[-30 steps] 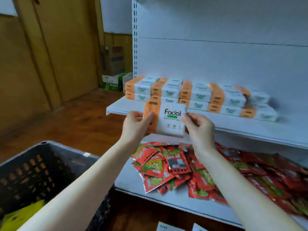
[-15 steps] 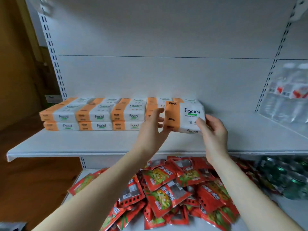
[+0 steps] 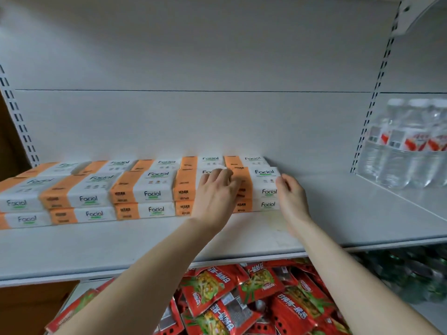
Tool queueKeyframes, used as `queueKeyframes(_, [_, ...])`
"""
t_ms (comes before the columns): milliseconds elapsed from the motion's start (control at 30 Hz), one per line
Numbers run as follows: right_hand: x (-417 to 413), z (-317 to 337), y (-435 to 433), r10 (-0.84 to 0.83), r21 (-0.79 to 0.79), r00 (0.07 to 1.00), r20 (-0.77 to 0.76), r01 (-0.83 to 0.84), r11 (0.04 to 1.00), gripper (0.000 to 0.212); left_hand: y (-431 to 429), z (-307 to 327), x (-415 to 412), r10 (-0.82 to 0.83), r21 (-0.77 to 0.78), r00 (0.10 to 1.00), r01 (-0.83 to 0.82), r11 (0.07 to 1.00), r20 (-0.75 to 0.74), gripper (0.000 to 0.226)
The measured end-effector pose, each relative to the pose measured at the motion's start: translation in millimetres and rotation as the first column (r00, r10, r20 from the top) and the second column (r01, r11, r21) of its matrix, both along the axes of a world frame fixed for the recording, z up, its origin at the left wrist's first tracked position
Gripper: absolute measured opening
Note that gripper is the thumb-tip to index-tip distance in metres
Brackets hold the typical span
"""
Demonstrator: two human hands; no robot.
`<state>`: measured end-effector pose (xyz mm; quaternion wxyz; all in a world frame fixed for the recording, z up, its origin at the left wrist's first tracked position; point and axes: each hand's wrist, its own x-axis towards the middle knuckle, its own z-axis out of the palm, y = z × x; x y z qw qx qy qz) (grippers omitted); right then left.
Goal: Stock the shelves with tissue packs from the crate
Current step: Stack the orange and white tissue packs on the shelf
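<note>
A white and orange "Facial" tissue pack point(image 3: 264, 182) lies on top of another pack at the right end of the stacked row of tissue packs point(image 3: 150, 189) on the white shelf point(image 3: 145, 243). My left hand point(image 3: 215, 197) covers the pack's orange left end, with bent fingers curled over its top edge. My right hand point(image 3: 291, 201) is at the pack's right end, its thumb and fingertips touching the side with the fingers relaxed. The row is two packs high and two deep. The crate is out of view.
Bare shelf runs to the right of the row. Shrink-wrapped water bottles point(image 3: 408, 146) stand in the neighbouring bay at the right. On the lower shelf lie red snack packets point(image 3: 254, 298) and, further right, green bottles point(image 3: 411, 274).
The pack went from held in the air in front of the shelf onto the right end of the stack. My view turned from the crate side and moved closer to the shelf.
</note>
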<state>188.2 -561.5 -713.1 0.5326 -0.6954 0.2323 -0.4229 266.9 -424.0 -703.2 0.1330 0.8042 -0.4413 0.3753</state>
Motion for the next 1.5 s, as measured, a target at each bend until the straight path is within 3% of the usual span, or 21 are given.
queueKeyframes(167, [5, -4, 1, 0.017, 0.075, 1.000, -0.012, -0.016, 0.997, 0.023, -1, -9, 2, -0.047, -0.019, 0.999, 0.046, 0.999, -0.016, 0.045])
queueKeyframes(400, [3, -2, 2, 0.072, 0.090, 0.996, -0.044, -0.067, 0.994, 0.038, -3, -9, 2, -0.051, -0.010, 0.998, 0.050, 0.999, -0.031, 0.042])
queueKeyframes(533, [0, -3, 2, -0.050, 0.101, 0.999, -0.020, 0.052, 0.994, 0.047, 4, -5, -6, -0.044, -0.013, 0.996, 0.043, 0.999, -0.079, 0.052])
queueKeyframes(633, [-10, 0, 11, -0.235, 0.076, 0.968, 0.090, 0.229, 0.970, 0.031, 15, -3, -14, -0.072, -0.075, 0.991, 0.064, 0.995, -0.111, 0.045])
queueKeyframes(700, [-19, 2, 25, -0.271, 0.050, 0.947, 0.171, 0.266, 0.963, 0.023, 27, -2, -25, -0.110, -0.143, 0.979, 0.086, 0.986, -0.172, 0.038])
queueKeyframes(933, [-32, -12, 143, 0.091, -0.132, 0.961, 0.262, -0.058, 0.990, 0.017, 102, -10, -61, -0.276, -0.492, 0.823, -0.006, 0.871, -0.497, 0.031])
queueKeyframes(1067, [-24, -25, 222, 0.320, -0.173, 0.923, 0.212, -0.287, 0.942, 0.017, 172, -16, -64, -0.276, -0.541, 0.769, -0.105, 0.835, -0.576, 0.023])
queueKeyframes(1300, [-1, -47, 361, 0.588, -0.137, 0.803, 0.101, -0.574, 0.807, 0.007, 338, -38, -74, 0.005, -0.394, 0.749, -0.354, 0.849, -0.662, 0.016])
queueKeyframes(1500, [8, -84, 496, 0.783, -0.145, 0.614, -0.098, -0.787, 0.600, 0.008, 506, -85, -113, 0.288, -0.181, 0.580, -0.617, 0.765, -0.762, 0.018])
